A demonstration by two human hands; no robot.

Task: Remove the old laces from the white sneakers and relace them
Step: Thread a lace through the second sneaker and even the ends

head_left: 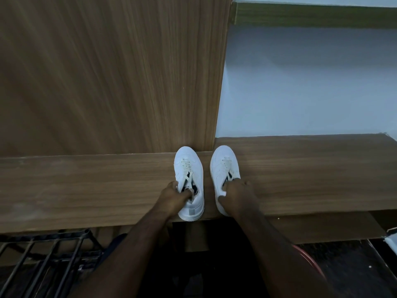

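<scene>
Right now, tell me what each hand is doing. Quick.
Left hand: closed, gripping the collar of the left sneaker, fingers inside the opening.
Right hand: closed, gripping the collar of the right sneaker.

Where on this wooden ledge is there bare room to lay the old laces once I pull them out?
The wooden ledge is bare right of the right sneaker, out to its far corner, and left of the left sneaker, below the wood panel. It is crowded only in the middle, where the left hand and right hand hold the shoes.
</scene>
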